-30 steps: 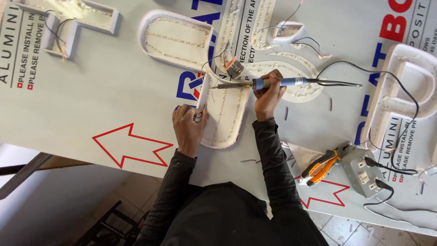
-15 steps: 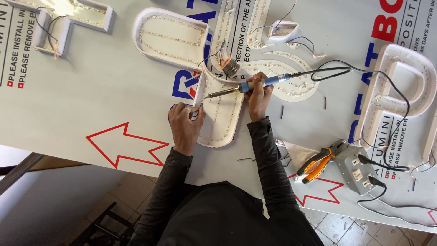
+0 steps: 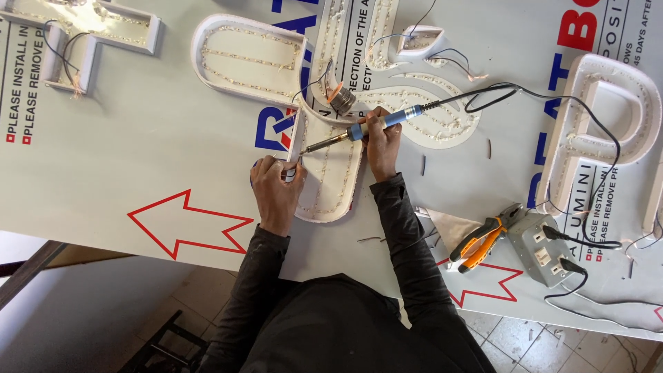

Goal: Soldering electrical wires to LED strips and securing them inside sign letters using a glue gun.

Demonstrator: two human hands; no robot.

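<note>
Now | my right hand (image 3: 382, 141) is gripping the soldering iron (image 3: 359, 131), tip at the letter shell's (image 3: 331, 179) left wall | my left hand (image 3: 276, 186) is pinching, probably, a wire there | risk: hot tip slipping, scorching fingers or plastic; cord (image 3: 552, 97) tugging.

A pair of orange-handled pliers (image 3: 481, 242) is lying on the white protective-film sheet (image 3: 138, 138), just beside a grey metal socket box (image 3: 542, 249) with black plugs sitting in it. A white channel letter with looped bowls (image 3: 601, 124) is resting at the right, strips of small lights lining its inside. Another hollow white channel letter (image 3: 97, 38) is lying at the top left, thin wires trailing from it. A small white teardrop-shaped piece (image 3: 418, 40) is sitting near the top. Red outlined arrows (image 3: 186, 224) are showing on the sheet.
</note>
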